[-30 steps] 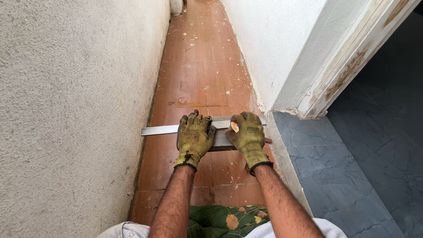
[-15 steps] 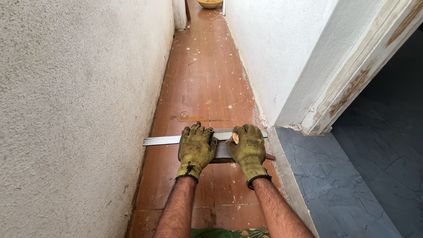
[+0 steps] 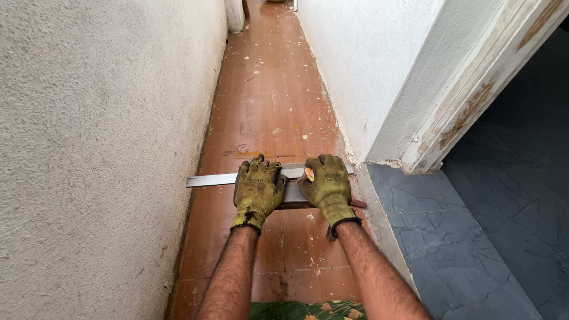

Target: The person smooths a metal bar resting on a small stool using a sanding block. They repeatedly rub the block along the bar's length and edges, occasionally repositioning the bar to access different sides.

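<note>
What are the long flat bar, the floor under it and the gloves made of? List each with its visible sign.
Long flat grey bar: likely aluminium; dull, straight-edged sheen.
Reddish-brown tiled floor: probably ceramic or terracotta; grout lines, paint specks.
Yellow-green gloves on the left hand and right hand: knitted fabric, seemingly coated.

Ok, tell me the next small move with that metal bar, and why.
Probably press the metal straightedge flat and keep it steady. Both gloved hands, left hand and right hand, rest on it where it lies across the brown tiled floor, spanning almost wall to wall.
</note>
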